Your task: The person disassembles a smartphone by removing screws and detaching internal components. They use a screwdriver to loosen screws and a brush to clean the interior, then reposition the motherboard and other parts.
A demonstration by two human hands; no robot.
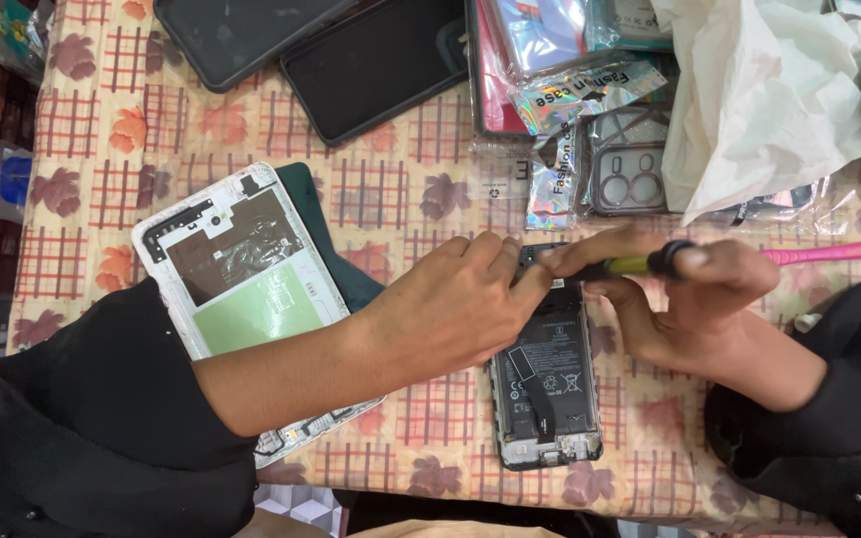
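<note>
An opened phone (546, 384) lies back-off on the patterned tablecloth (411, 189), its black battery and flex cable showing. My left hand (450, 304) rests across its top end, fingers pressing the upper edge. My right hand (695, 299) grips a green-and-black screwdriver (635, 265), its tip at the phone's top near my left fingertips. The phone's upper part is hidden by both hands.
A white tablet shell (241, 279) with a green panel lies left, over a dark cover (336, 249). Two dark devices (371, 60) sit at the top. Packaged phone cases (590, 90), a white plastic bag (759, 90) and a pink tool (834, 253) lie right.
</note>
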